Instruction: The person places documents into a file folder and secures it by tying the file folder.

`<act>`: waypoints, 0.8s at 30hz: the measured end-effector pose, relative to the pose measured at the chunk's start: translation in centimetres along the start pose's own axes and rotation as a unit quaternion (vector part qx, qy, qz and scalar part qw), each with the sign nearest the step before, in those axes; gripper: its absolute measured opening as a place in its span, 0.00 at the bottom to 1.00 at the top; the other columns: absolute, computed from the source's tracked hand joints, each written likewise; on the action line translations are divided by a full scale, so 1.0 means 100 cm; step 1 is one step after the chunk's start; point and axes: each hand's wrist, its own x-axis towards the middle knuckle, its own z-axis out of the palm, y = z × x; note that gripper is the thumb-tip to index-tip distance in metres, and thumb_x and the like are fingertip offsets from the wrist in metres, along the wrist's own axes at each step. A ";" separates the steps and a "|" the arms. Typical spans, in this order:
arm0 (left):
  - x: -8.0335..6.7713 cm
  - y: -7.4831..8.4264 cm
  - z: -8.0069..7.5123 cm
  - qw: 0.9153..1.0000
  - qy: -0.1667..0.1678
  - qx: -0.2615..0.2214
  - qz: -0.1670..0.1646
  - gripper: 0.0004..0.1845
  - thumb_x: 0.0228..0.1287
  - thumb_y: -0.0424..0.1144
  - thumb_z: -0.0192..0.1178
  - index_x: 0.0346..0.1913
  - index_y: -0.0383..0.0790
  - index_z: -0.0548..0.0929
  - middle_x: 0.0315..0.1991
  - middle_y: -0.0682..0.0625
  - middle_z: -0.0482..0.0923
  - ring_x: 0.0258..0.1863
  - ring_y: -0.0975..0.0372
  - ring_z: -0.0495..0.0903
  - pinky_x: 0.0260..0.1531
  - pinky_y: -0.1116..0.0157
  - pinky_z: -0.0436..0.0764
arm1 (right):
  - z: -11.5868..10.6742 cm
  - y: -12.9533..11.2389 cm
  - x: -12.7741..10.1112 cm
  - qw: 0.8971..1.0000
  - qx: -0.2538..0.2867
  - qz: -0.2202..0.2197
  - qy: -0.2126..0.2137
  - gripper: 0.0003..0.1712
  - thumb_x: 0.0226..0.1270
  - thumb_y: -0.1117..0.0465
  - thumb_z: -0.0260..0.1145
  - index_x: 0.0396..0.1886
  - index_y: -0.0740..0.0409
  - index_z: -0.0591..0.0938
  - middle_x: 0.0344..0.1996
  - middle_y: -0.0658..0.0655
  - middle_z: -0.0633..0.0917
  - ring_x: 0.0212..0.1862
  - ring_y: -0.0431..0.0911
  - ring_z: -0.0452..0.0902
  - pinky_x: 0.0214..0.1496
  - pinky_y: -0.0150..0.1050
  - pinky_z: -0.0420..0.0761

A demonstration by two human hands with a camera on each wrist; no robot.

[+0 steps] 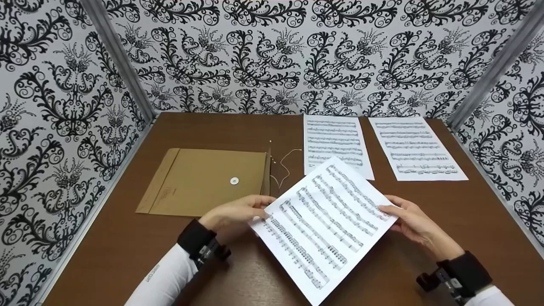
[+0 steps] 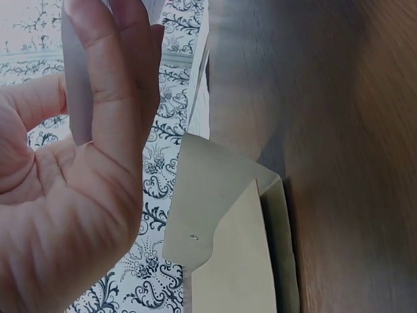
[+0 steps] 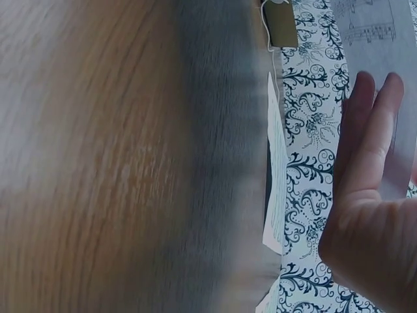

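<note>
A sheet of music point(image 1: 325, 231) is held up, tilted, between both hands in the head view. My left hand point(image 1: 238, 212) pinches its left corner between thumb and fingers. On the opposite side, my right hand point(image 1: 414, 223) grips the right corner, thumb on the printed face and fingers underneath. The right wrist view shows those fingers point(image 3: 371, 143) flat against the back of the paper. Just beyond the left hand lies a brown envelope point(image 1: 204, 178), its flap point(image 2: 202, 195) standing raised in the left wrist view.
Two more music sheets lie at the back right of the brown table point(image 1: 114, 255): one point(image 1: 333, 136) partly covered by the held sheet, another point(image 1: 418, 148) farther right. A thin string point(image 1: 289, 168) trails from the envelope, which bears a white button point(image 1: 234, 181). Patterned walls point(image 1: 272, 55) enclose the table.
</note>
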 end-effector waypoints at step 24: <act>-0.002 -0.001 -0.005 0.997 0.026 -0.063 0.019 0.26 0.77 0.33 0.50 0.75 0.39 0.67 0.46 0.52 0.88 0.39 0.64 0.89 0.36 0.70 0.86 | -0.003 -0.003 0.003 0.999 0.013 -0.037 -0.006 0.15 0.80 0.68 0.54 0.52 0.44 0.80 0.42 0.48 0.91 0.42 0.40 0.90 0.42 0.32 0.89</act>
